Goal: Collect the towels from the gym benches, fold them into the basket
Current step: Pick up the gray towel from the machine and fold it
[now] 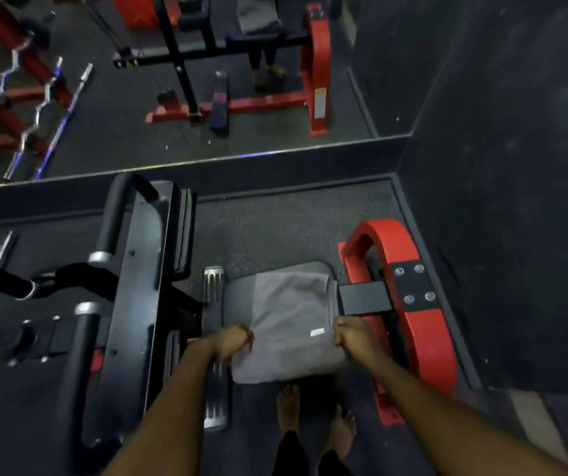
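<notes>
Grey towel [289,324] is laid along the black bench seat [241,286], long axis pointed away from the person, its overhanging near end gripped at either edge by the curled left hand [232,343] and right hand [353,336].

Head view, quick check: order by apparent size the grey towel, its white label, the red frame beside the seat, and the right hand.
1-2. red frame and grey towel: too alike to rank; the frame runs longer, the towel is fuller.
3. right hand
4. white label
</notes>
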